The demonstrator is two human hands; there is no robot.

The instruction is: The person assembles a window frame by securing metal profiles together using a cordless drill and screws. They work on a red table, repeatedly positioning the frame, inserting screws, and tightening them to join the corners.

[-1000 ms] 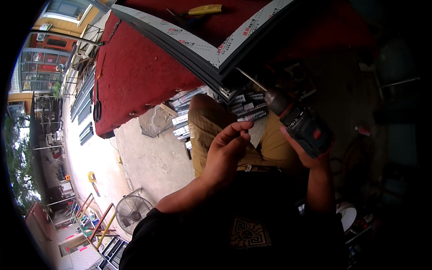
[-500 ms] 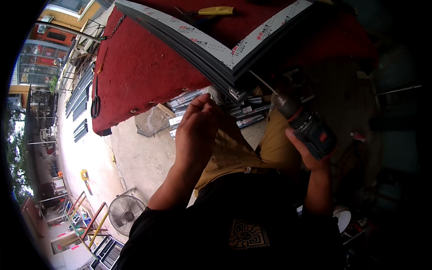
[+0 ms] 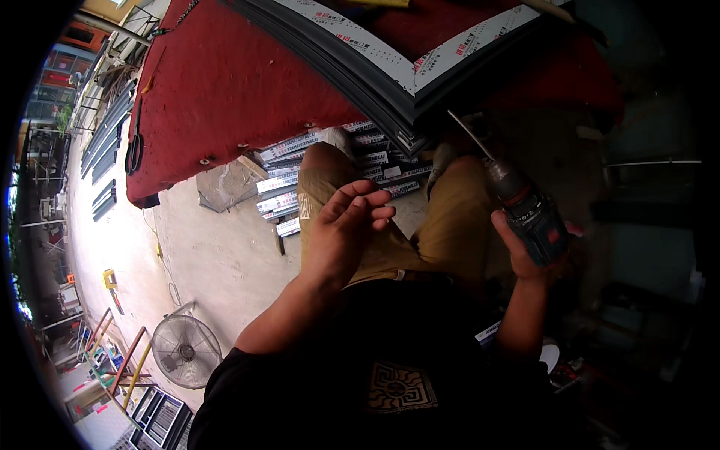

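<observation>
My right hand [image 3: 523, 251] grips a dark cordless drill [image 3: 531, 217]. A long thin bit in its chuck points up and left, its tip close below a dark metal frame [image 3: 442, 94]. That frame lies on a red cloth-covered table [image 3: 225, 90]; its corner juts past the table's near edge, and white printed film covers its top face. My left hand [image 3: 346, 225] is over my lap, with fingers curled inward and the thumb bent over them. Whatever they enclose, if anything, is hidden. It touches neither the frame nor the drill.
Film-wrapped profiles [image 3: 281, 184] lie on the floor under the table edge, near my knees. Scissors [image 3: 134, 152] hang at the table's left side. A floor fan [image 3: 186, 351] stands at the lower left, beyond it a yellow-handled tool [image 3: 111, 280]. More dark profiles [image 3: 105, 199] lie farther left.
My left hand has come down and back from near the frame's corner, its fingers loosening somewhat. The drill stays in my right hand, shifted slightly right. The whole view has shifted too.
</observation>
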